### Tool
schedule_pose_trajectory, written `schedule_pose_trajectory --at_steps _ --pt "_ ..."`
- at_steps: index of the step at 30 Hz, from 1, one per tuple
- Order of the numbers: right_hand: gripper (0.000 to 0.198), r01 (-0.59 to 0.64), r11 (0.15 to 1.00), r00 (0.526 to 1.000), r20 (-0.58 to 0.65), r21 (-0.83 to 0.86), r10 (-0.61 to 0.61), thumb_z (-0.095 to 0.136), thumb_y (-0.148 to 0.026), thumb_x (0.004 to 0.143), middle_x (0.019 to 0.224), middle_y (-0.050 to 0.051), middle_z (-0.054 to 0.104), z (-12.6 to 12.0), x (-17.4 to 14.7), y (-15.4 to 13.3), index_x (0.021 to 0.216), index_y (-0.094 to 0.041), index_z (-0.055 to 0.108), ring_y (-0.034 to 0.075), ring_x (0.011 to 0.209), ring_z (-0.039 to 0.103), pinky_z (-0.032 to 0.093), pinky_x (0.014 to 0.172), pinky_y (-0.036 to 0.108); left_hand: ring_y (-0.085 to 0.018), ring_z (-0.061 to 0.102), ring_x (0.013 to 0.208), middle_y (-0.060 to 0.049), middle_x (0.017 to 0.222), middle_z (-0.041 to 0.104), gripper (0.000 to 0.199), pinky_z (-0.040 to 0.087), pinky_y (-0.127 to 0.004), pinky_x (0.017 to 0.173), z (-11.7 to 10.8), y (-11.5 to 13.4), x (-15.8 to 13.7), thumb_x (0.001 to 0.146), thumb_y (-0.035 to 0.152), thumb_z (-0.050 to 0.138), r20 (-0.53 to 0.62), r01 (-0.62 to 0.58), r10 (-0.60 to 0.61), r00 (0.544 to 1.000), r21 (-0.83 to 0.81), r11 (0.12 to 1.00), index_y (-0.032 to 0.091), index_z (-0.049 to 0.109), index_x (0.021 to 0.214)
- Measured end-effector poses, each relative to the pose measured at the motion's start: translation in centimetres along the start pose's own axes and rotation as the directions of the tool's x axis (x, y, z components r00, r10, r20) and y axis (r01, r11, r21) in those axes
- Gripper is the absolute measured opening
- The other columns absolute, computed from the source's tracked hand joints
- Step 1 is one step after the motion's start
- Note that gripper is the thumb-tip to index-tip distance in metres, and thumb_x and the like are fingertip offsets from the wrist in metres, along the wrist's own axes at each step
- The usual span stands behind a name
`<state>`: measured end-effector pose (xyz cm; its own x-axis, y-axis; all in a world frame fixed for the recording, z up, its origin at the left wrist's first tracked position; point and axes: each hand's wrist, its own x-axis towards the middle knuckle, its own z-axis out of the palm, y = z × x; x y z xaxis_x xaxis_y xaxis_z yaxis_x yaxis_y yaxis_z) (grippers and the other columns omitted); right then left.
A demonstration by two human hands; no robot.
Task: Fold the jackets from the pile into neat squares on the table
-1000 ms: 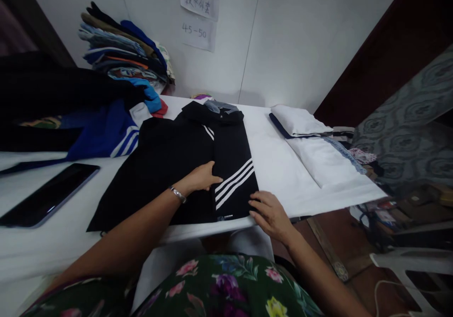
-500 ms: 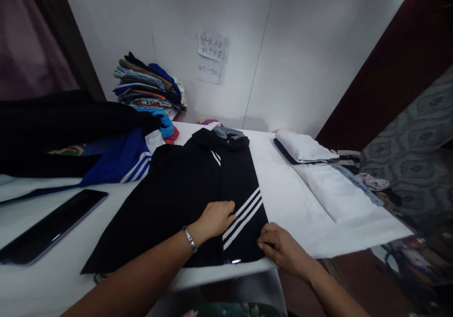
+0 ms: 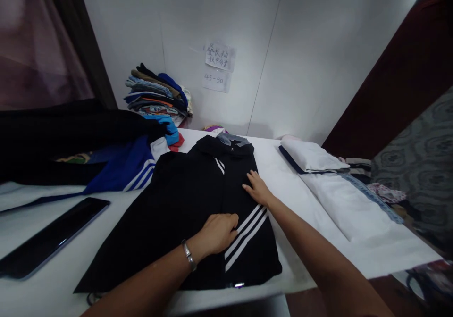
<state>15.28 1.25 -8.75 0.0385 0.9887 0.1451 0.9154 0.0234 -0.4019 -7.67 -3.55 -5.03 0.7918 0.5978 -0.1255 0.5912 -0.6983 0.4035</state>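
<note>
A black jacket (image 3: 191, 180) with a collar and white diagonal stripes lies spread on the white table. My left hand (image 3: 220, 232), with a metal bracelet at the wrist, rests at its middle, fingers curled down on the cloth next to the stripes. The fingertips are partly hidden. My right hand (image 3: 259, 189) lies on the jacket's right side above the stripes, its fingers apart and the cloth under them. Some grey material (image 3: 231, 139) shows inside the collar.
A phone or tablet (image 3: 53, 237) lies at the left, below blue and black garments (image 3: 120, 166). Folded clothes (image 3: 159, 93) are stacked against the wall. White folded garments (image 3: 311, 155) lie at the right. Handwritten papers (image 3: 220, 57) hang on the wall.
My right hand has left the jacket's lower right edge and moved up its right side, its fingers spreading. My left hand stays at the middle. The view has shifted slightly.
</note>
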Motion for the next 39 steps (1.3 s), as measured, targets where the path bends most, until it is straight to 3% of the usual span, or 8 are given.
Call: schedule_pose_trajectory --at_steps 4,9,12,16,27,31,35,39 --pt "0.063 -0.133 0.970 0.980 0.117 -0.204 0.159 0.036 -0.049 0.094 0.154 0.016 0.025 0.6 2.3 1.1 0.144 -0.010 0.035 0.028 0.143 0.017 0.015 0.114 0.047 -0.019 0.064 0.084 -0.002 0.090 0.068 0.008 0.044 -0.031 0.073 0.2 -0.2 -0.1 0.081 0.021 0.044 -0.029 -0.030 0.031 0.999 0.035 0.999 0.023 0.051 0.083" --pt "0.066 -0.147 0.957 0.979 0.103 -0.250 0.177 0.030 -0.055 0.094 0.155 0.015 0.022 0.5 2.7 0.3 0.145 -0.014 0.034 0.029 0.144 0.014 0.013 0.112 0.052 -0.020 0.064 0.084 -0.002 0.090 0.067 0.007 0.046 -0.033 0.074 0.5 -0.3 0.0 0.082 0.021 0.042 -0.029 -0.035 0.036 0.999 0.034 0.999 0.022 0.050 0.082" --pt "0.066 -0.053 0.975 0.993 0.088 -0.216 0.074 0.031 -0.055 0.094 0.155 0.013 0.021 0.8 4.2 -1.2 0.145 -0.014 0.032 0.026 0.144 0.011 0.011 0.113 0.048 -0.021 0.064 0.084 -0.002 0.089 0.067 0.007 0.046 -0.033 0.074 0.4 -0.2 0.0 0.081 0.021 0.043 -0.024 -0.024 0.024 0.999 0.026 0.999 0.022 0.050 0.081" --pt "0.061 0.027 0.989 0.980 0.199 -0.145 0.003 0.032 -0.051 0.095 0.155 0.012 0.023 2.2 7.4 -3.1 0.145 -0.016 0.033 0.025 0.144 0.012 0.011 0.114 0.046 -0.020 0.064 0.083 -0.003 0.089 0.067 0.008 0.047 -0.033 0.074 0.2 -0.1 0.0 0.081 0.021 0.042 -0.007 -0.021 0.021 1.000 0.021 1.000 0.022 0.050 0.082" --pt "0.058 -0.037 0.998 0.981 0.194 0.047 0.027 0.041 -0.046 0.094 0.154 0.012 0.024 3.3 9.9 -2.8 0.143 -0.017 0.037 0.024 0.144 0.015 0.009 0.115 0.048 -0.023 0.066 0.087 -0.005 0.094 0.068 0.013 0.047 -0.035 0.076 0.0 0.2 0.0 0.084 0.022 0.041 0.034 -0.014 0.012 0.999 0.046 0.999 0.022 0.053 0.088" --pt "0.057 -0.088 0.984 0.988 0.137 0.158 0.066 0.039 -0.047 0.094 0.154 0.009 0.028 1.6 8.2 -1.8 0.142 -0.019 0.039 0.020 0.144 0.018 0.020 0.115 0.039 -0.024 0.067 0.085 -0.005 0.085 0.070 0.014 0.047 -0.035 0.075 0.0 -0.1 0.2 0.084 0.027 0.044 0.049 0.036 -0.038 0.998 0.045 0.998 0.022 0.055 0.091" --pt "0.048 -0.095 0.931 0.994 -0.014 0.351 0.106 0.057 -0.040 0.084 0.143 0.008 0.046 -0.2 3.3 0.4 0.128 -0.020 0.057 0.022 0.137 0.035 0.027 0.113 0.039 -0.026 0.068 0.086 -0.007 0.085 0.071 0.020 0.047 -0.035 0.074 -0.4 -0.5 0.3 0.083 0.039 0.051 0.038 0.138 -0.141 0.989 0.080 0.987 0.021 0.057 0.091" --pt "0.038 -0.230 0.900 0.934 -0.175 0.370 0.310 0.059 -0.029 0.080 0.129 0.010 0.059 -1.5 -3.1 2.9 0.116 -0.019 0.065 0.024 0.120 0.053 0.040 0.104 0.042 -0.029 0.067 0.090 -0.011 0.087 0.071 0.036 0.048 -0.037 0.075 -1.1 -0.9 0.5 0.084 0.052 0.049 -0.008 0.244 -0.245 0.970 0.132 0.961 0.019 0.057 0.095"
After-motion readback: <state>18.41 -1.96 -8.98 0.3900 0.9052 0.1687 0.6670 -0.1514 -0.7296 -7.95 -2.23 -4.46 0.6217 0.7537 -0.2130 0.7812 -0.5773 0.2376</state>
